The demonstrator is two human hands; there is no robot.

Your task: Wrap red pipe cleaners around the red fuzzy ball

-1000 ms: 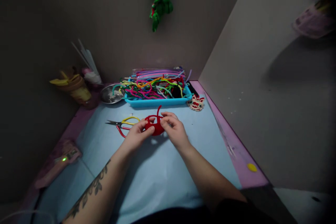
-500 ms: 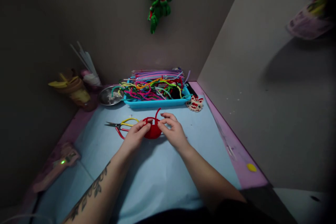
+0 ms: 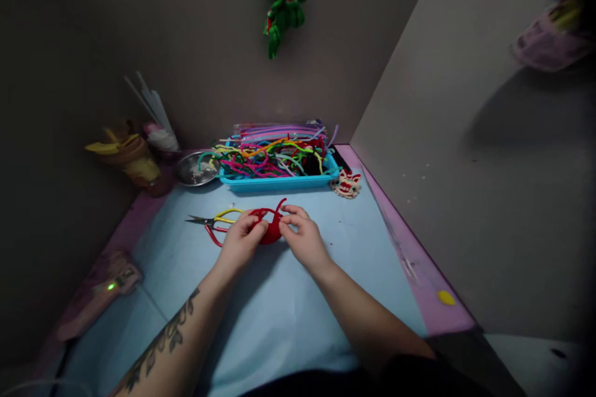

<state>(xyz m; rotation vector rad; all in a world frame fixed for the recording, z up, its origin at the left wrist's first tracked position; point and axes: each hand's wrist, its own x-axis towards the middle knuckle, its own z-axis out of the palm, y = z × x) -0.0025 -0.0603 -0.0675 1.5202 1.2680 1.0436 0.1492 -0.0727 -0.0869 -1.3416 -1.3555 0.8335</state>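
Between my two hands is a red fuzzy piece (image 3: pixel 270 234) that looks made of pipe cleaner, rounded below with a loop on top. One loose red end sticks up from it. My left hand (image 3: pixel 246 234) pinches its left side with thumb and fingers. On the right edge, my right hand (image 3: pixel 300 232) closes thumb and forefinger on the piece near the upright end. Just left of my left hand lies a pair of scissors (image 3: pixel 212 222) with yellow and red handles, blades pointing left.
Behind my hands stands a blue tray (image 3: pixel 279 184) heaped with colourful pipe cleaners. A metal bowl (image 3: pixel 186 177) sits to its left, a lion-face piece (image 3: pixel 347 185) to its right. A pink glue gun (image 3: pixel 100 298) with a green light lies at left. Green ornaments (image 3: pixel 282 3) hang on the wall.
My hands have shifted slightly on the red piece, and it has turned a little. Its loose end now leans more to the right and sits lower.
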